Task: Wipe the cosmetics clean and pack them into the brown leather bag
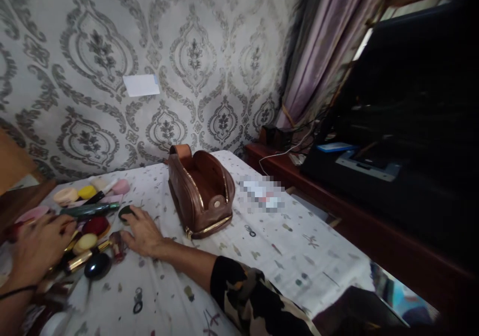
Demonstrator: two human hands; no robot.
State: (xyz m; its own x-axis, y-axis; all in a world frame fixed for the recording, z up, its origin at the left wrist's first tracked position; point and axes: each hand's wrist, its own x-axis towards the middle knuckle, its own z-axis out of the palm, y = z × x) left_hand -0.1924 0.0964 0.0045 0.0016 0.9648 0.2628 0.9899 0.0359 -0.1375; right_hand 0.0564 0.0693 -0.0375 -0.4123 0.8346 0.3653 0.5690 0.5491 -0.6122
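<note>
A pile of cosmetics lies at the left of the white patterned cloth: a green tube (90,209), a yellow sponge (87,191), a dark red round item (96,225), a gold tube (79,261) and a black oval item (98,265). My left hand (41,246) is over the pile's left side, fingers bent near a red item; what it holds is unclear. Fingers spread, my right hand (144,231) rests at the pile's right edge, touching a dark green round item (126,213). Right of it stands a brown bag (200,196), its top unzipped.
A patterned wall (194,101) with a white card (141,85) rises behind. On the right are a dark red wooden desk (318,196), a black screen-like panel (396,101), a blue item (336,147), a cable and a purple curtain (322,51). A blurred packet lies past the bag.
</note>
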